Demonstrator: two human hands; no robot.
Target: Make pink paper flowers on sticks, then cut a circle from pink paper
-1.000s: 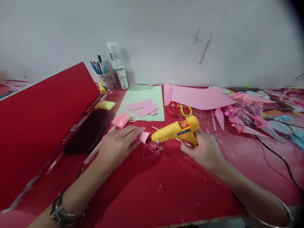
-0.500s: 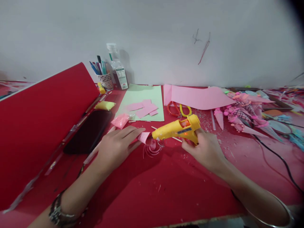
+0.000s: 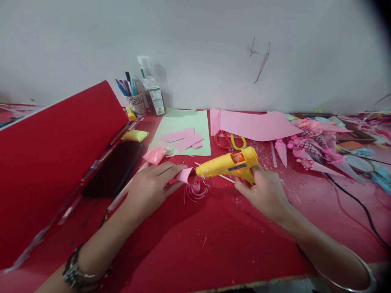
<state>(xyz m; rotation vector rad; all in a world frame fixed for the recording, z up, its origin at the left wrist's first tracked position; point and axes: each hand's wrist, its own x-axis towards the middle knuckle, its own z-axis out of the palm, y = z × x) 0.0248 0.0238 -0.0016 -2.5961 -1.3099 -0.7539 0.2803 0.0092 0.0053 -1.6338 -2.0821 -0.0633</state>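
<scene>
My left hand (image 3: 157, 183) pinches a small curled piece of pink paper (image 3: 185, 175), whose open end faces right. A yellow glue gun (image 3: 227, 164) is in my right hand (image 3: 264, 191), with its nozzle at the paper's open end and a small orange light showing on its body. Whether the tip touches the paper, I cannot tell. Just below the curl lie thin pink paper strips (image 3: 195, 193) on the red table (image 3: 214, 244). A pink packet (image 3: 155, 155) rests beyond my left fingers.
Behind are a pale green sheet (image 3: 183, 118) with cut pink pieces, scissors (image 3: 232, 142) and a long pink sheet (image 3: 256, 125). Pink paper cones (image 3: 308, 156) pile up at right near a black cord (image 3: 354, 199). A dark phone (image 3: 114, 171) and red board (image 3: 61, 154) stand left.
The curled pink paper has tilted slightly in my left fingers, while the glue gun's nozzle stays by its open end. Otherwise both hands are almost still.
</scene>
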